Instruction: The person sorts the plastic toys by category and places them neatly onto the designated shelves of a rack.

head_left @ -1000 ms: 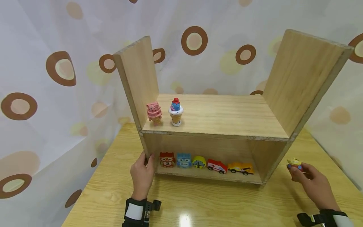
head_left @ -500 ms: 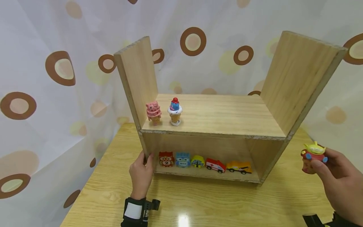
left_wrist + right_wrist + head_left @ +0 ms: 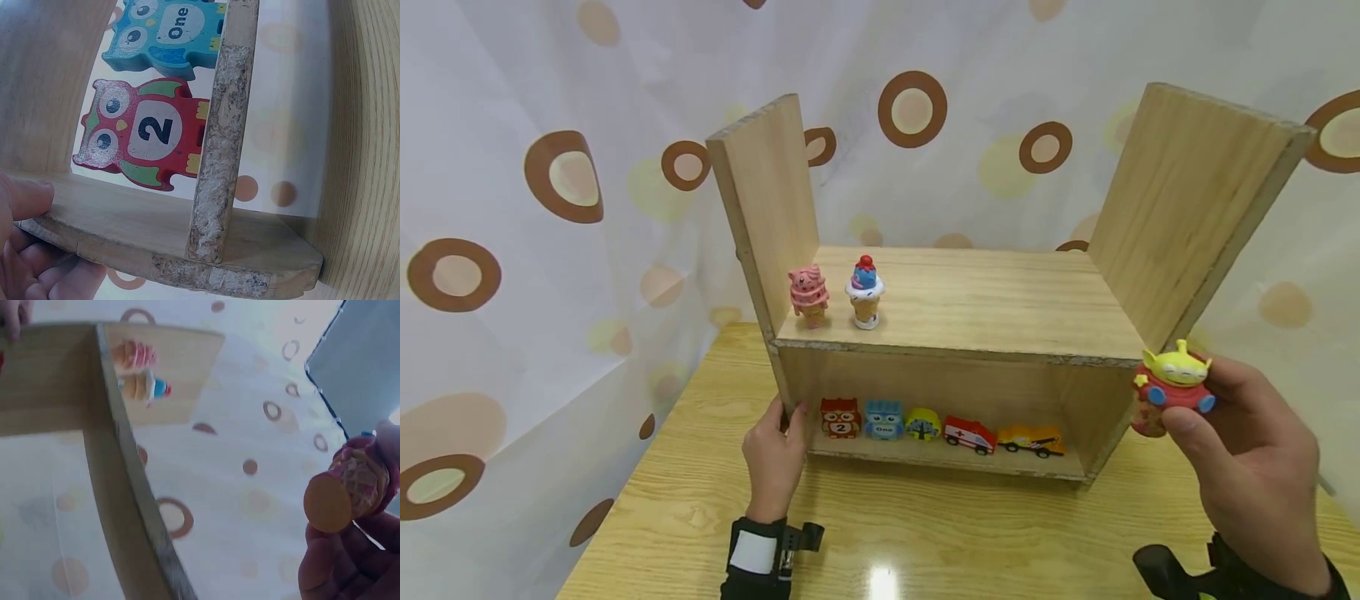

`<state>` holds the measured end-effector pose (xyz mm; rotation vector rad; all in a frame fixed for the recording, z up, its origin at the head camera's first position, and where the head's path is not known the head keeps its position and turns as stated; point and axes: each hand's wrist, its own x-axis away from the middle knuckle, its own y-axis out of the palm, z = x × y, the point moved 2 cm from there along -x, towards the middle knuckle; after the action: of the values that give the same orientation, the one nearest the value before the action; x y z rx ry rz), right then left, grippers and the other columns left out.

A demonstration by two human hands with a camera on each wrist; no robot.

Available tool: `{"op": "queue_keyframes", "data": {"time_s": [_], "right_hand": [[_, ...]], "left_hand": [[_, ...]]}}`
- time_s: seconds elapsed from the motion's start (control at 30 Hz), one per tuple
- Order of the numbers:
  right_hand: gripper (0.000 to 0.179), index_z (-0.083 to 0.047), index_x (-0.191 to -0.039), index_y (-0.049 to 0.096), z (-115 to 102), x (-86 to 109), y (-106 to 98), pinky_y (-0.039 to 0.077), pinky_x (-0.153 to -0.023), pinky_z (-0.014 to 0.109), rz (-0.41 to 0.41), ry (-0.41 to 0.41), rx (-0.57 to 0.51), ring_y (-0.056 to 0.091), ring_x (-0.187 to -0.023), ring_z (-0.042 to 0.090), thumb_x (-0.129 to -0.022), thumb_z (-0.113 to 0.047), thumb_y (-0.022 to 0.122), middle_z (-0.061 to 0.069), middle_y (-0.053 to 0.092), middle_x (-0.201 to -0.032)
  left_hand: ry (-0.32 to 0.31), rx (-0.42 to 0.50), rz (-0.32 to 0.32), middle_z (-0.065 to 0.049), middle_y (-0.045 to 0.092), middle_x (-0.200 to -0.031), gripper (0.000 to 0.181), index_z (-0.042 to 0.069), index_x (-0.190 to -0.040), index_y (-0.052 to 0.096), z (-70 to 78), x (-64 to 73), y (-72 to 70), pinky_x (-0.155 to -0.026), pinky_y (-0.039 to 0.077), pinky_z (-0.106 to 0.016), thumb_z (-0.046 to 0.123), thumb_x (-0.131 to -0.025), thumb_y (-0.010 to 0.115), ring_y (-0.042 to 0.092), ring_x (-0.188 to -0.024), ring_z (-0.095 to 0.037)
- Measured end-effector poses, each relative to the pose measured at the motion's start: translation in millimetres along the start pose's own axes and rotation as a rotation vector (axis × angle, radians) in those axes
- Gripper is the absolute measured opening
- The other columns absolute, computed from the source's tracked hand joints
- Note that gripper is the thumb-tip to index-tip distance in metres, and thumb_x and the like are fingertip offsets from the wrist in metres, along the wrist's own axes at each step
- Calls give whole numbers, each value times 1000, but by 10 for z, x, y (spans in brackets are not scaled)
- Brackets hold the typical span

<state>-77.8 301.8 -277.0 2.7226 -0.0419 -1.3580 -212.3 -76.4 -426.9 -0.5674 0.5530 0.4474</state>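
My right hand point(image 3: 1255, 467) pinches a toy figurine point(image 3: 1177, 379) with a yellow three-eyed head, red body and cone-like base, in front of the right side of a wooden shelf point(image 3: 970, 354). In the right wrist view the figurine's round orange underside point(image 3: 328, 503) faces the camera. My left hand point(image 3: 775, 454) grips the shelf's lower left side panel, thumb inside and fingers outside, as the left wrist view shows. On the upper board stand a pink ice-cream figurine point(image 3: 809, 296) and a blue-and-white ice-cream figurine point(image 3: 865, 292), both at the left.
Along the lower shelf stand a red owl block point(image 3: 840, 418), a blue owl block point(image 3: 884, 420), a yellow tree block point(image 3: 922, 424), a red ambulance point(image 3: 970, 434) and an orange truck point(image 3: 1032, 441). Tall side panels point(image 3: 1195, 200) flank the upper board. The wooden table point(image 3: 940, 533) extends in front.
My right hand has lifted the figurine from beside the shelf, swung it closer to the camera, then moved it left to the shelf's right edge. My left hand stays on the panel.
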Motion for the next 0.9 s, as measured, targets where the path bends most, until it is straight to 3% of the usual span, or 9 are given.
{"op": "queue_keyframes", "data": {"time_s": [0.13,0.23,0.47,0.6,0.77,0.9], "right_hand": [[41,20,-129,48,33,-169,286,58,-77,20,-21,23,15,70,-88,15,-89,20,55,13,67,-111],[44,15,-130,50,57,-288,461,57,-80,18,-68,46,87,70,-90,13,-87,20,59,10,66,-112],[47,-4,-132,56,133,-599,803,52,-80,9,-157,173,536,65,-94,3,-88,6,68,-5,64,-109],[43,-5,-132,56,266,-808,955,51,-77,10,-235,222,628,64,-92,-4,-91,-8,70,2,66,-109],[44,-3,-131,54,468,-1032,1092,51,-76,12,-308,333,641,68,-94,11,-92,-19,70,14,67,-113],[48,-3,-132,52,626,-1120,1159,54,-81,24,-343,415,657,69,-97,27,-92,-22,69,16,67,-116]], "left_hand": [[1,-5,10,-25,74,-103,28,-4,-115,69,-10,-23,-12,-68,60,-49,15,-95,66,75,-88,-37],[5,-2,7,-24,75,-103,26,-3,-114,69,-11,-20,-6,-69,60,-48,15,-95,66,75,-87,-36],[16,10,13,-23,75,-103,23,-2,-111,70,-21,7,20,-68,61,-48,13,-94,67,75,-88,-34],[16,6,9,-23,75,-103,23,-2,-111,70,-25,19,38,-68,61,-48,13,-94,67,75,-88,-34],[15,3,19,-25,74,-103,25,-3,-114,69,-16,9,26,-69,60,-49,13,-94,67,75,-89,-36],[14,4,19,-26,74,-105,26,-4,-114,69,-17,0,21,-70,60,-50,14,-95,66,75,-90,-37]]}}
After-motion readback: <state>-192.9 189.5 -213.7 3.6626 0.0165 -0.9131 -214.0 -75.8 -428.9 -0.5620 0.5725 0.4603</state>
